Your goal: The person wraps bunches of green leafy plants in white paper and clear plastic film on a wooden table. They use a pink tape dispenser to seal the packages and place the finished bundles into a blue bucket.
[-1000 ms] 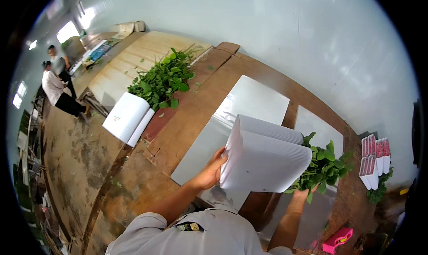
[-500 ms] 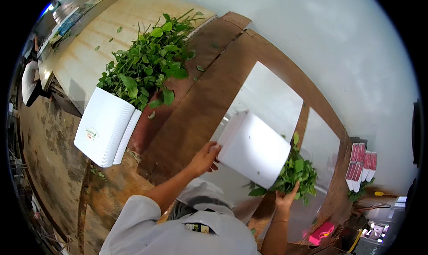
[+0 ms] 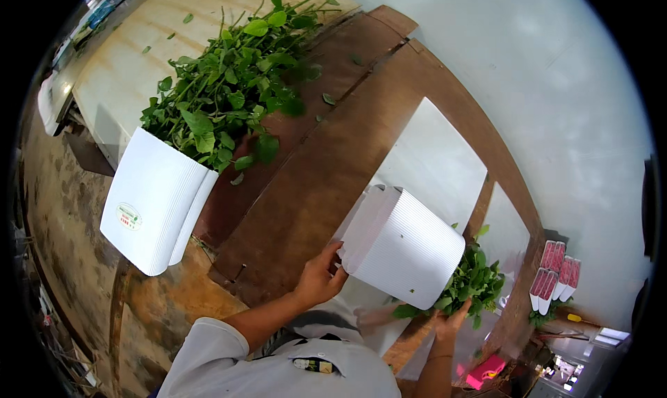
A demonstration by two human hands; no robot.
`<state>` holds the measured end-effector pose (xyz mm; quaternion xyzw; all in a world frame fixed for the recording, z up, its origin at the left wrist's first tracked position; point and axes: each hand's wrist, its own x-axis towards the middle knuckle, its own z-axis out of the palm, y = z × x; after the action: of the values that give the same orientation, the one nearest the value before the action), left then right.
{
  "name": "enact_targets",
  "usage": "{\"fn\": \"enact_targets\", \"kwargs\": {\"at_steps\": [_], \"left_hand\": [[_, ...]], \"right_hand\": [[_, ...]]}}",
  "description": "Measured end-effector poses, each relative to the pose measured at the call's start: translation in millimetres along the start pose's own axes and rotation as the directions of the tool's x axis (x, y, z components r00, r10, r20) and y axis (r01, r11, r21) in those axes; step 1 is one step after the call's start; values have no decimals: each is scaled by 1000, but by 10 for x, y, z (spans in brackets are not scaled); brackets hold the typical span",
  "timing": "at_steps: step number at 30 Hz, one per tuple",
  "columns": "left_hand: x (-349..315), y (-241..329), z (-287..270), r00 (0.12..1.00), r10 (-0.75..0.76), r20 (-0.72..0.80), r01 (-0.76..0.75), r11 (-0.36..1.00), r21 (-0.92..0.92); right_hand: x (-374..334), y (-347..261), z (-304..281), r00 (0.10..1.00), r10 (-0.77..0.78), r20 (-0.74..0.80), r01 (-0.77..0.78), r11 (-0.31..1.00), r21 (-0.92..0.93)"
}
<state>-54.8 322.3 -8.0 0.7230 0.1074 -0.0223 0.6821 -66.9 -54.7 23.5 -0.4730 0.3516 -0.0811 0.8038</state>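
In front of me is a bundle of leafy stems wrapped in white corrugated cardboard, held above a pale sheet. Its paler open end faces left; what is inside cannot be made out. My left hand grips the rim of that end, fingers curled against it. Green leaves stick out at the right end, and my right hand is closed around their underside, partly hidden by them. Farther left lies a second white-wrapped bundle, an oval label on its side, its long leafy stems pointing away from me.
The brown tabletop carries two pale sheets, one of them at the right. Several wrapped bundles with pink-red ends stand against the white wall at far right. A pink object lies near the lower right edge.
The held bundle has shifted slightly right and down in view and turned a little, showing more of its left end. Both hands keep hold of it. The whole view has shifted too.
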Motion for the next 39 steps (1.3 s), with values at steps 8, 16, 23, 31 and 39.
{"fn": "enact_targets", "kwargs": {"at_steps": [8,16,23,31,39], "left_hand": [[2,-120,52,999,9,-35,-9,1000,-5],[40,-164,79,994,89,-67,-86,995,56],[48,-790,149,998,64,27,-61,995,-74],[-1,-425,7,992,85,-94,-89,995,-40],[-70,-439,-15,952,-53,-300,75,995,61]], "right_hand": [[-187,107,85,975,-58,-215,52,998,-33],[-64,111,-7,979,-112,-168,119,992,32],[-254,6,-366,995,8,-101,-15,998,-65],[-764,-497,-2038,849,-462,-257,403,880,-251],[-991,-1413,-4747,165,-851,-499,259,525,-810]]}}
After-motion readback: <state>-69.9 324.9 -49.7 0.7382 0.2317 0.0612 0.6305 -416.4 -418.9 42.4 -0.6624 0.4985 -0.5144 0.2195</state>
